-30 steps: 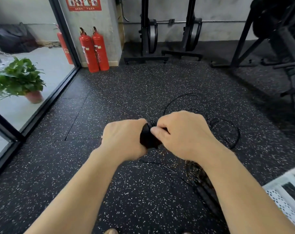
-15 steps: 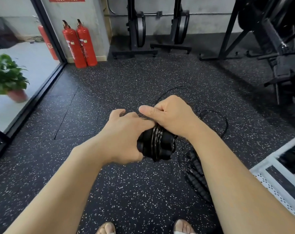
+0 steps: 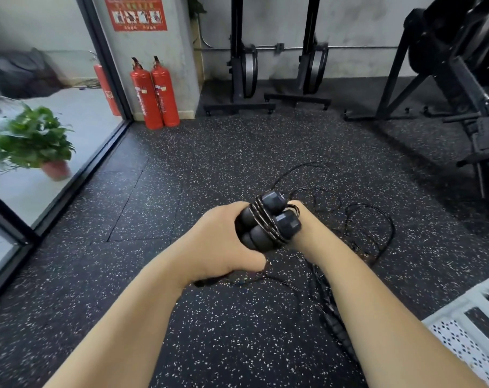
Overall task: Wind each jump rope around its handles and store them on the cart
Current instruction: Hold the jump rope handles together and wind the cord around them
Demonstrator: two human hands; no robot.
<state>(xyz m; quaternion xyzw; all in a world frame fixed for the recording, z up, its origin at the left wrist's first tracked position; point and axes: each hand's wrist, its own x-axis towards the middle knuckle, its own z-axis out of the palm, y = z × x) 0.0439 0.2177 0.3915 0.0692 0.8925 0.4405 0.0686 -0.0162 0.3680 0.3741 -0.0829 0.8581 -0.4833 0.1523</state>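
Centrally, the left hand (image 3: 218, 242) has its fingers clenched round a pair of black handles (image 3: 268, 224), with rope (image 3: 261, 217) wound about them, held above the floor (image 3: 153, 219). The right hand (image 3: 305, 219) sits behind the bundle, touching it; whether its fingers grasp anything cannot be told. Loose cords (image 3: 377, 219) lie on the floor right of centre. The cart (image 3: 458, 343) shows at the lower right corner.
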